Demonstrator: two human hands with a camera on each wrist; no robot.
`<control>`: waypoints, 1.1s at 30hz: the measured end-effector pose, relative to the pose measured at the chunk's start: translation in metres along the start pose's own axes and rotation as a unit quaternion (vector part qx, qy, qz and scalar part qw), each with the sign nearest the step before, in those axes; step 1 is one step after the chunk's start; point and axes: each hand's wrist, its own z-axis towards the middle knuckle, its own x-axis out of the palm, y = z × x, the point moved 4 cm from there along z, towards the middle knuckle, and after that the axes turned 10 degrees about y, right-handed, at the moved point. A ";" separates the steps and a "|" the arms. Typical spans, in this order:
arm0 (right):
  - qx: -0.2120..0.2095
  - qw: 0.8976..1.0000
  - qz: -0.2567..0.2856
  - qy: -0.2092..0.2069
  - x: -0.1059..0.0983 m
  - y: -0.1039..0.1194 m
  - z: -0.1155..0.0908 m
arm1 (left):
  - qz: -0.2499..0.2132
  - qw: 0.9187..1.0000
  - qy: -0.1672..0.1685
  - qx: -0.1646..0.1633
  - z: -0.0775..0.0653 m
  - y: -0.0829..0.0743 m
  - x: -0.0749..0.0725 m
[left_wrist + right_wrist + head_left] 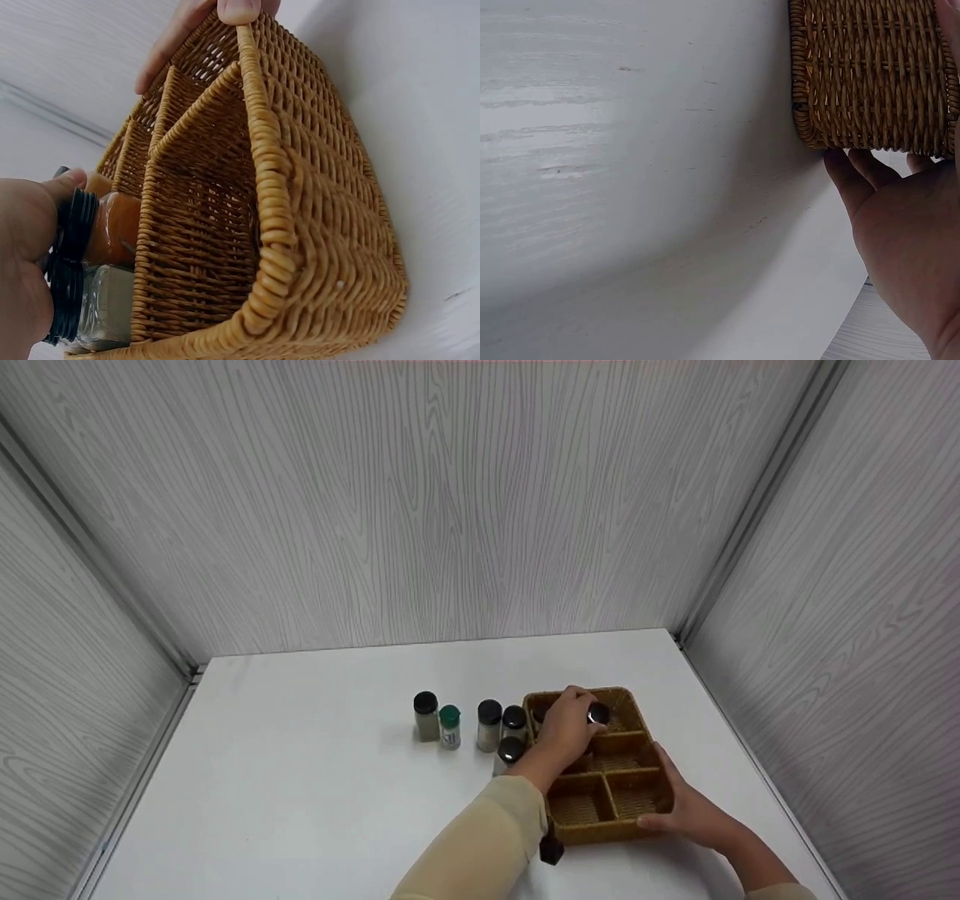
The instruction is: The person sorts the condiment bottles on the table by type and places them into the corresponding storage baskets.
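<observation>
A brown wicker basket [609, 831] with several compartments sits at the right of the table. My left hand [566, 727] reaches over its far part and pinches a black-capped spice jar [598, 713] between thumb and fingers. In the left wrist view, a jar with orange contents [114, 229] and one with grey-green contents [109, 307] stand in a compartment beside that hand. My right hand [694, 814] grips the basket's near right corner, thumb over the front rim and fingers along the outer side.
Left of the basket stand black-capped jars [489, 726], one partly behind the left forearm. Farther left are another black-capped jar [426, 717] and a green-capped one [450, 727]. A small black object [551, 851] shows by the left sleeve. Wood-grain panels [420, 510] enclose the table.
</observation>
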 end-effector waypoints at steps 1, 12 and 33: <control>0.001 1.000 0.003 0.001 0.000 -0.001 0.000 | 0.000 1.000 0.001 0.000 0.000 0.000 0.000; 0.008 1.000 0.011 0.011 0.000 0.001 -0.001 | 0.060 0.998 0.016 -0.007 0.002 -0.008 -0.002; 0.001 1.000 0.007 0.002 0.000 0.004 -0.003 | 0.017 1.000 0.014 -0.001 0.005 -0.003 -0.005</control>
